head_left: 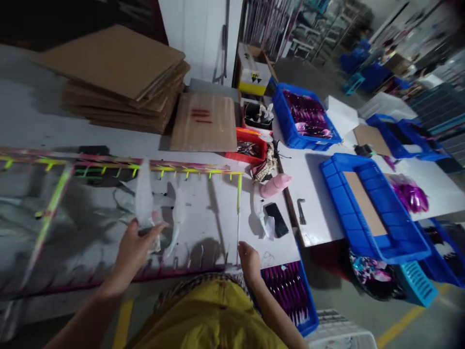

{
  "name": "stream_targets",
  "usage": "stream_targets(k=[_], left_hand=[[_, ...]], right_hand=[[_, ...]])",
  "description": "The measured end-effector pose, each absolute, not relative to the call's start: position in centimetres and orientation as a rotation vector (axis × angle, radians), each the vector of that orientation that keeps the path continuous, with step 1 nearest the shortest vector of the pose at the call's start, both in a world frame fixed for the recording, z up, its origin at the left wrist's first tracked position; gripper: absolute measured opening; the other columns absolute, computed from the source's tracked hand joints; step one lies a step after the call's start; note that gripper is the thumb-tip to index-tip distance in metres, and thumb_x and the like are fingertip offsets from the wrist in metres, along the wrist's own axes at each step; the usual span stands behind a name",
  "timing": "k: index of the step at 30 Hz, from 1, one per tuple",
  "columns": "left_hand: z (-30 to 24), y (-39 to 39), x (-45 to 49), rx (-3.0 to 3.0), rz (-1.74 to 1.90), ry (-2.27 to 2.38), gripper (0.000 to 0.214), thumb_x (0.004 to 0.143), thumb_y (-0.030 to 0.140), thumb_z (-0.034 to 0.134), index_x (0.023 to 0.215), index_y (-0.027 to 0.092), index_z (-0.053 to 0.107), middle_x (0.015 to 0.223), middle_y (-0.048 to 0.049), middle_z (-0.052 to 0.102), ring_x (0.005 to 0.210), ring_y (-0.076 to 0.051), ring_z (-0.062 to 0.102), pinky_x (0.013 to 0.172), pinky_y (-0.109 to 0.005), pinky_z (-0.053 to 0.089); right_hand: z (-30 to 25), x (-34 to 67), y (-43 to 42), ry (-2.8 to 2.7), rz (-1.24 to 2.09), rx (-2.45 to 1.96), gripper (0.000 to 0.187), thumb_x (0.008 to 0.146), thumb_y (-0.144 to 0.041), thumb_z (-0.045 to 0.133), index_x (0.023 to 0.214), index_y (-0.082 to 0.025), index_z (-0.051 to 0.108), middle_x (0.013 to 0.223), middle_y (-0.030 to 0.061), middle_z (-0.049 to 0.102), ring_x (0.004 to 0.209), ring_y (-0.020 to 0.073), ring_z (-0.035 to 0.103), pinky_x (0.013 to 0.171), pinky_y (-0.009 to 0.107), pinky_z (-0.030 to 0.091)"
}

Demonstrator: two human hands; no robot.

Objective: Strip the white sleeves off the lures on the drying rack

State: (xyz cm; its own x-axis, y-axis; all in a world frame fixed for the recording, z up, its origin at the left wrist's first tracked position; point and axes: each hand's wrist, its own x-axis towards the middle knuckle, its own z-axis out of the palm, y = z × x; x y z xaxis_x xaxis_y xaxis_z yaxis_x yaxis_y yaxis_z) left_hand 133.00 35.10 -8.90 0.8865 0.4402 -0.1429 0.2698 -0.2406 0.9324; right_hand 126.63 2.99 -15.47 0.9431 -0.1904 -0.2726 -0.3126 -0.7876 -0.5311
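Note:
My left hand [133,248] is pinched on a clear plastic bag [144,198] that hangs over the painted rack frame [109,165] lying on the white table [203,213]. My right hand [249,259] is closed near the frame's lower right corner, by its thin vertical bar [239,213]; what it holds is hidden. The frame has yellow, green and pink paint and rows of small hooks. More clear bags lie inside it. The picture is smeared by motion.
Stacked cardboard sheets [119,77] sit at the back left. A pink bottle [274,185] and a black phone [276,219] lie right of the frame. Blue crates [374,208] hold cardboard and purple parts; another crate [290,295] of purple parts stands under the table edge.

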Motion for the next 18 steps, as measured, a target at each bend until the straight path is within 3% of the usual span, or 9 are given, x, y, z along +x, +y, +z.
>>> stream_targets(k=[2, 4, 8, 12, 18], left_hand=[[-7.0, 34.3, 132.0, 1.643, 0.201, 0.419, 0.051, 0.058, 0.043, 0.077, 0.103, 0.025, 0.064, 0.105, -0.0009, 0.071, 0.102, -0.026, 0.062, 0.091, -0.039, 0.049], [-5.2, 32.9, 132.0, 1.338, 0.14, 0.331, 0.053, 0.057, 0.047, 0.078, 0.103, 0.025, 0.065, 0.098, -0.0034, 0.071, 0.099, -0.028, 0.063, 0.088, -0.042, 0.051], [-4.2, 28.4, 133.8, 1.005, -0.003, 0.273, 0.046, 0.055, 0.037, 0.08, 0.097, 0.025, 0.065, 0.084, -0.0039, 0.07, 0.088, -0.027, 0.065, 0.082, -0.043, 0.052], [-7.6, 23.3, 135.0, 0.927, -0.042, 0.379, 0.052, 0.049, 0.021, 0.077, 0.098, 0.021, 0.058, 0.08, 0.0, 0.069, 0.083, -0.021, 0.064, 0.078, -0.035, 0.049], [-14.4, 19.2, 132.6, 0.831, -0.273, 0.526, 0.041, 0.05, 0.02, 0.069, 0.089, 0.021, 0.057, 0.081, -0.0012, 0.07, 0.088, -0.021, 0.063, 0.076, -0.032, 0.047]], right_hand=[[-15.6, 125.6, 4.7, 0.36, 0.461, -2.53, 0.024, 0.092, -0.029, 0.049, 0.093, -0.021, 0.071, 0.086, 0.007, 0.075, 0.083, 0.0194, 0.069, 0.068, 0.023, 0.043], [-15.9, 125.4, 5.9, 0.36, 0.613, -2.546, 0.02, 0.09, -0.03, 0.053, 0.083, -0.021, 0.07, 0.08, 0.0066, 0.074, 0.078, 0.0195, 0.068, 0.062, 0.024, 0.039], [-16.9, 126.3, 7.2, 0.353, 0.688, -2.566, 0.014, 0.084, -0.033, 0.062, 0.083, -0.023, 0.071, 0.085, 0.0066, 0.075, 0.081, 0.0209, 0.068, 0.06, 0.025, 0.034], [-18.0, 126.6, 7.5, 0.345, 0.642, -2.582, 0.014, 0.086, -0.031, 0.06, 0.083, -0.023, 0.07, 0.085, 0.0061, 0.074, 0.08, 0.0197, 0.067, 0.059, 0.025, 0.032], [-18.7, 124.8, 7.1, 0.29, 0.411, -2.549, 0.016, 0.092, -0.022, 0.049, 0.092, -0.023, 0.065, 0.081, 0.0013, 0.072, 0.073, 0.0144, 0.064, 0.06, 0.023, 0.031]])
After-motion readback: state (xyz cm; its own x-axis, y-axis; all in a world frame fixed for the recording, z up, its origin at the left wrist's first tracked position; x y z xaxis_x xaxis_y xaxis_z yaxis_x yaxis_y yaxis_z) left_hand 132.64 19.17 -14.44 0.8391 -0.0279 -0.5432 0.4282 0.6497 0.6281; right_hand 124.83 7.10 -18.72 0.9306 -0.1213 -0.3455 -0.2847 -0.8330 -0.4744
